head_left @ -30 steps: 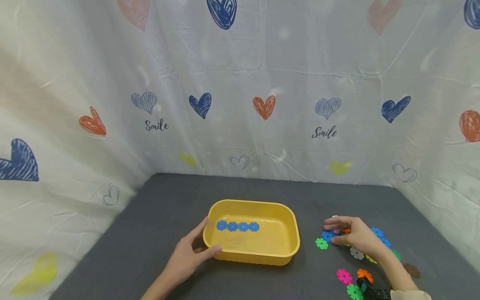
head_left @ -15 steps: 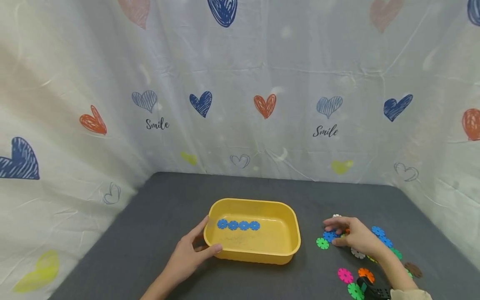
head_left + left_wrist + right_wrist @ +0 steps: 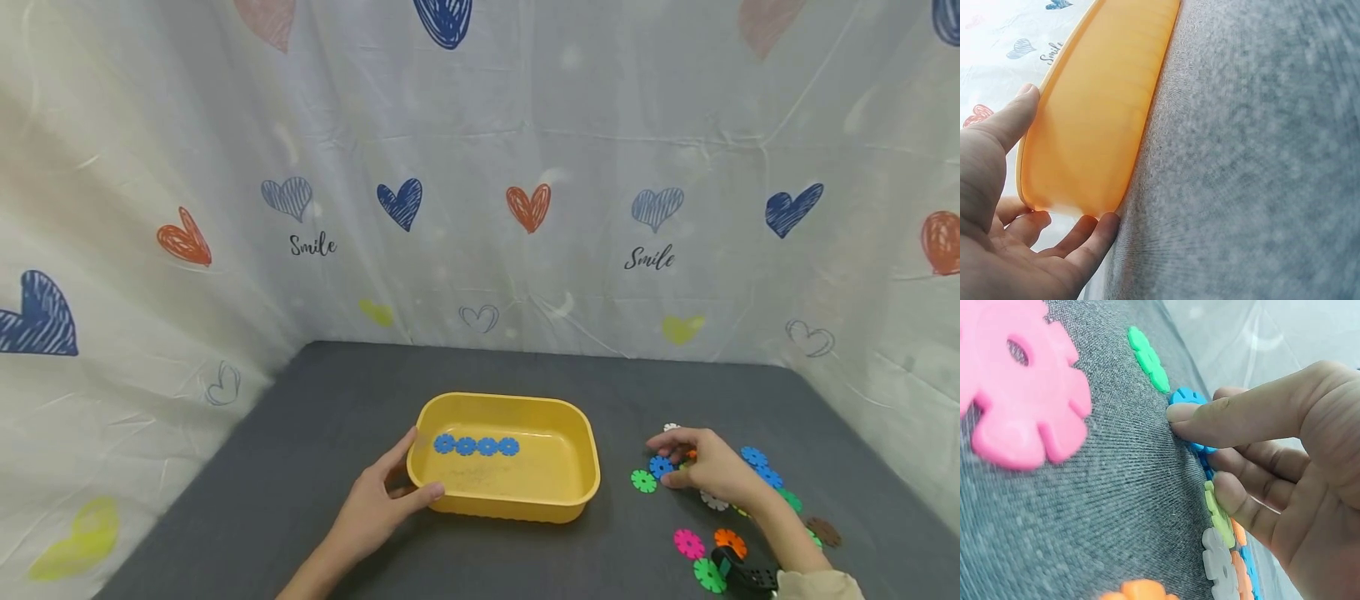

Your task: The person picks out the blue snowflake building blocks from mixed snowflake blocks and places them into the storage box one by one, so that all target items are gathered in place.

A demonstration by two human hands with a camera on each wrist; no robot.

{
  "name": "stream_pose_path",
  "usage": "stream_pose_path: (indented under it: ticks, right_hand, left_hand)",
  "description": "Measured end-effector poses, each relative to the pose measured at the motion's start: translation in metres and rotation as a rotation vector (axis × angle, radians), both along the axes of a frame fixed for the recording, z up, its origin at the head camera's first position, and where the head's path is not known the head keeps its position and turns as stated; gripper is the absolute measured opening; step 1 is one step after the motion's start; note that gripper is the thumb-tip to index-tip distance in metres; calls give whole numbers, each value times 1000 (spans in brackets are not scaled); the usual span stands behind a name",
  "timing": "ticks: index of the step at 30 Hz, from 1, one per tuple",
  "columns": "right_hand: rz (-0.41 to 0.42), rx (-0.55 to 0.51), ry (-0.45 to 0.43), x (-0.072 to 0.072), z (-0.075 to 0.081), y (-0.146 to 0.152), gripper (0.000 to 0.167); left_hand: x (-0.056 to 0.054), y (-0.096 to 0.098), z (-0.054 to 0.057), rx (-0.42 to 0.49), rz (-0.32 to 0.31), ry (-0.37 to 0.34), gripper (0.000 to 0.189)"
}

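A yellow plastic basin (image 3: 517,502) stands on the table, with a row of several blue notched discs (image 3: 487,447) in it. My left hand (image 3: 375,504) grips the basin's left end; in the left wrist view the thumb lies along its rim and the fingertips touch the end wall. To the right, my right hand (image 3: 705,462) pinches a blue notched disc (image 3: 661,467) between thumb and fingers, low over the pile. In the right wrist view the thumb covers part of this blue disc (image 3: 1188,397), and light green and grey discs (image 3: 1219,559) lie beneath the hand.
A green disc (image 3: 643,481) lies left of the right hand. Pink (image 3: 688,543), orange (image 3: 731,542) and green (image 3: 708,575) discs lie nearer, by the dark wrist strap (image 3: 746,573). More blue discs (image 3: 763,467) and a brown one (image 3: 823,532) lie right of the forearm. A heart-printed curtain surrounds the table.
The right fingers have drawn in on one blue disc, which now shows more fully between thumb and fingers. The left hand and the basin keep their place; the view has shifted slightly.
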State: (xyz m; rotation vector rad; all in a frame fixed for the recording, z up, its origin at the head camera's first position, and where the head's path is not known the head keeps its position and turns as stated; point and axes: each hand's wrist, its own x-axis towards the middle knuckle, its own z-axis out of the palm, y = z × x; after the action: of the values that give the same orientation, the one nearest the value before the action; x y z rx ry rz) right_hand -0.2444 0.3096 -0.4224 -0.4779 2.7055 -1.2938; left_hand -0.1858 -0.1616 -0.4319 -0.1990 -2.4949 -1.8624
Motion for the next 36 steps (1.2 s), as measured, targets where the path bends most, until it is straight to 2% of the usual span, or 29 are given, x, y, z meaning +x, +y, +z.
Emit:
stream_pose_path:
  ticks: [7, 15, 24, 33, 36]
  right_hand:
    - [-26, 27, 11, -2, -2, -1, 46]
    - [33, -25, -14, -1, -2, 1, 49]
    - [72, -38, -18, -1, -1, 4, 42]
    - [80, -71, -24, -1, -3, 6, 41]
    - [74, -52, -19, -2, -4, 6, 41]
  left_hand:
    - [1, 0, 2, -7, -1, -1, 91]
    - [1, 0, 2, -11, 8, 2, 91]
    - [1, 1, 2, -26, 15, 8, 90]
    - [1, 1, 3, -33, 7, 6, 91]
    - [1, 1, 2, -32, 6, 8, 91]
